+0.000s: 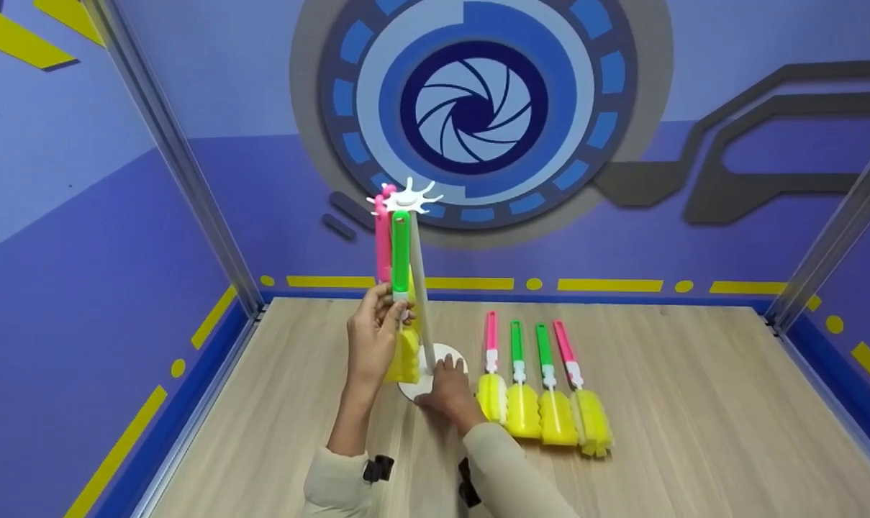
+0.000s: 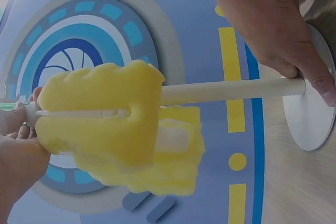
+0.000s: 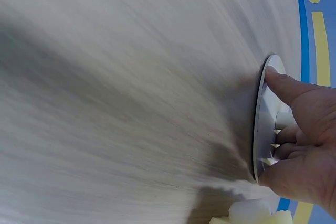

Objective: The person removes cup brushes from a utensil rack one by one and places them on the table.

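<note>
My left hand [image 1: 372,338] pinches a green-handled sponge brush [image 1: 401,252] at its white neck and holds it upright beside a white stand [image 1: 420,302]. Its yellow sponge head [image 2: 105,114] points down. The handle's top is at the stand's crown of hooks [image 1: 408,198]; whether it is on a hook I cannot tell. Behind it hangs a pink-handled brush [image 1: 383,248], its sponge [image 2: 181,166] partly hidden. Low down, my right hand [image 1: 450,392] presses the round white base [image 3: 266,108] with spread fingers, against the wooden table.
Several more sponge brushes [image 1: 544,345] lie in a row to the right of the stand, with pink and green handles pointing away. Blue-purple panels [image 1: 276,180] and metal posts [image 1: 183,165] enclose the wooden table [image 1: 694,403].
</note>
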Tool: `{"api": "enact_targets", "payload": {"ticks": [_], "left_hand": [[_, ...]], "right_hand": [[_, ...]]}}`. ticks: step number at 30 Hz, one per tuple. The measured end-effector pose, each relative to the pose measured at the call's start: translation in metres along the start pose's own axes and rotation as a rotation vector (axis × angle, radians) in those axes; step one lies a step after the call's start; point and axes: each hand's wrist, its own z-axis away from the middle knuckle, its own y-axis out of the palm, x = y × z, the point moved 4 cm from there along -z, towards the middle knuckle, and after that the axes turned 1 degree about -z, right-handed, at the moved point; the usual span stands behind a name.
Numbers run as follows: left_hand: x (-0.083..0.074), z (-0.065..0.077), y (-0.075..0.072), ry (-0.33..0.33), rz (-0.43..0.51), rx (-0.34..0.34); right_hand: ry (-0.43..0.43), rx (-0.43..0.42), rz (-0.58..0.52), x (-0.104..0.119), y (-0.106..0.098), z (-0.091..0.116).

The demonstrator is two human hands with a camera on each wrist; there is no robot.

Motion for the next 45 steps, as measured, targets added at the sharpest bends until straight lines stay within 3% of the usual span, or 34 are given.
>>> {"api": "enact_targets", "payload": {"ticks": [15,24,29,38,45], "left_hand": [[-0.013,0.009,0.009,-0.053,0.092,-0.004],[-0.025,0.018,0.002,-0.051,0.07,-0.011],[-0.021,0.028,-0.002,-0.077,0.056,-0.02],[-0.004,0.043,-0.015,-0.152,0.052,-0.058],[0.009,0.047,-0.037,-0.198,0.015,-0.163]], "right_hand": [[-0.032,-0.001,0.027,-0.001,-0.004,0.003],[-0.056,-0.014,0.067,-0.001,-0.006,0.0],[-0.094,-0.043,0.095,0.0,-0.005,0.001],[-0.079,-0.056,0.047,-0.001,-0.001,-0.001],[-0.064,-0.065,-0.054,-0.003,0.002,0.001]]}}
